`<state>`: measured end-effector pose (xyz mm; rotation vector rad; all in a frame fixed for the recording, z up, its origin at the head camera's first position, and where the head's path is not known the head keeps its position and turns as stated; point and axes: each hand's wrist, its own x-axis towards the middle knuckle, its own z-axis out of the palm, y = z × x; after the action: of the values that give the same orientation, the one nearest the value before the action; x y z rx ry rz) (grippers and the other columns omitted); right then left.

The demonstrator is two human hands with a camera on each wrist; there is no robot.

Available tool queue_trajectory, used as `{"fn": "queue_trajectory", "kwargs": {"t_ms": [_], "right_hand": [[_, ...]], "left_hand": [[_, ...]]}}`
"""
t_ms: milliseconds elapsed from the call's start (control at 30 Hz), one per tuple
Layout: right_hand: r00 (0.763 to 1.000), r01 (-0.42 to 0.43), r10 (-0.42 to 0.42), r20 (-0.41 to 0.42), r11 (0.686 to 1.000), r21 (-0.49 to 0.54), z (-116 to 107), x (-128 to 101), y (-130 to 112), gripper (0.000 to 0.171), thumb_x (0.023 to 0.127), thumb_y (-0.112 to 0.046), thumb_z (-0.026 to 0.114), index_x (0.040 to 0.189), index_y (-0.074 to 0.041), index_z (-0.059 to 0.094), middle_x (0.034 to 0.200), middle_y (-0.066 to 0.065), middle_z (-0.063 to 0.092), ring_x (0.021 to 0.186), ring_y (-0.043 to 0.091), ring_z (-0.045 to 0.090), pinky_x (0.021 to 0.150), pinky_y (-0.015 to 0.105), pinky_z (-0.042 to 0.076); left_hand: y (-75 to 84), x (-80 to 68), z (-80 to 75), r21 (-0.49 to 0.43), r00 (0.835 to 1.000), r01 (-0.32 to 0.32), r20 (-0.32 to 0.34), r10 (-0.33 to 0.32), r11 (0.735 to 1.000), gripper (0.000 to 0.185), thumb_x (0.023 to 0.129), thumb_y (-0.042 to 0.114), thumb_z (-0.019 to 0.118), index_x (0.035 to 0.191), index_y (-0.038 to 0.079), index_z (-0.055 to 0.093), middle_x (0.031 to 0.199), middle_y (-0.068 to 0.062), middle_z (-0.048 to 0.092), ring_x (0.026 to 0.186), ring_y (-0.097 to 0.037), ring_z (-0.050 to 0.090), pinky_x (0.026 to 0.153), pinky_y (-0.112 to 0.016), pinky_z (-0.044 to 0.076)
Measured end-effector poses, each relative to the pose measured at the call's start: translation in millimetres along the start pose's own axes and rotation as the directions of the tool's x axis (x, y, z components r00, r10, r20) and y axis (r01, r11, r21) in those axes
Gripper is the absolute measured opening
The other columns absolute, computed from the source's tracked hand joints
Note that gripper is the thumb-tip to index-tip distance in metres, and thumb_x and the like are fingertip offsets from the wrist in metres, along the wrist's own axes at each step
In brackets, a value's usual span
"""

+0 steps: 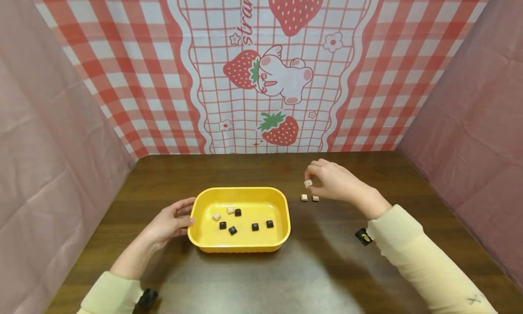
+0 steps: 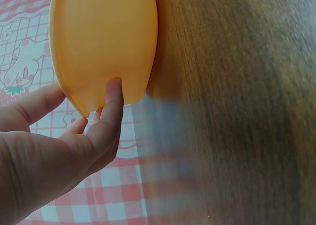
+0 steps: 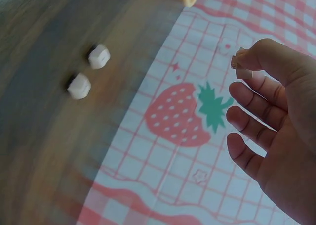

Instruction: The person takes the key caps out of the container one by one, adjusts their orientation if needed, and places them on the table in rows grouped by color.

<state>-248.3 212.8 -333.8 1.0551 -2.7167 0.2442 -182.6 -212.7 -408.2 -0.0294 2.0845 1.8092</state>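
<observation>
My right hand [image 1: 333,180] pinches a cream keycap [image 1: 308,183] between thumb and fingertips, raised over the table; the other fingers are loosely bent in the right wrist view. Two more cream keycaps [image 3: 99,56] lie on the table below that hand. At the left end of a yellow plastic tray [image 1: 239,249], my left hand [image 1: 165,225] holds its rim and outer wall, as the left wrist view shows. Inside the tray are several black keycaps [image 1: 255,226] and two cream keycaps [image 1: 216,216], spread over its floor.
The dark wooden table [image 1: 253,282] meets a red-and-white strawberry-print cloth [image 1: 282,77] at the back. Pink cloths [image 1: 461,105] hang on both sides. A black strap piece [image 1: 363,236] shows at the right sleeve, another [image 1: 148,298] at the left.
</observation>
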Motion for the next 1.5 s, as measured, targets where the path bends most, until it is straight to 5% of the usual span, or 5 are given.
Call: {"fn": "queue_trajectory", "kwargs": {"t_ms": [867, 1500], "right_hand": [[0.989, -0.128, 0.129, -0.075, 0.992, 0.015, 50.3, -49.9, 63.2, 0.021, 0.067, -0.012, 0.077, 0.079, -0.012, 0.060, 0.079, 0.002, 0.057, 0.077, 0.017, 0.050, 0.065, 0.035, 0.044], [0.967, -0.253, 0.252, 0.033, 0.966, 0.045, 78.0, -55.8, 83.5, 0.016, 0.073, -0.013, 0.074, 0.077, -0.013, 0.059, 0.076, -0.002, 0.053, 0.074, 0.018, 0.048, 0.064, 0.035, 0.041]], "left_hand": [[-1.3, 1.5, 3.1, 0.008, 1.000, -0.026, 0.010, 0.026, 1.000, 0.063, 0.093, 0.000, 0.053, 0.148, 0.001, 0.022, 0.146, -0.028, 0.029, 0.122, -0.035, 0.048, 0.083, -0.038, 0.053], [-6.6, 0.6, 0.0, -0.018, 0.998, -0.055, 0.000, 0.055, 0.998, 0.063, 0.093, -0.002, 0.051, 0.148, 0.001, 0.021, 0.145, -0.029, 0.030, 0.121, -0.034, 0.048, 0.082, -0.036, 0.053]]}}
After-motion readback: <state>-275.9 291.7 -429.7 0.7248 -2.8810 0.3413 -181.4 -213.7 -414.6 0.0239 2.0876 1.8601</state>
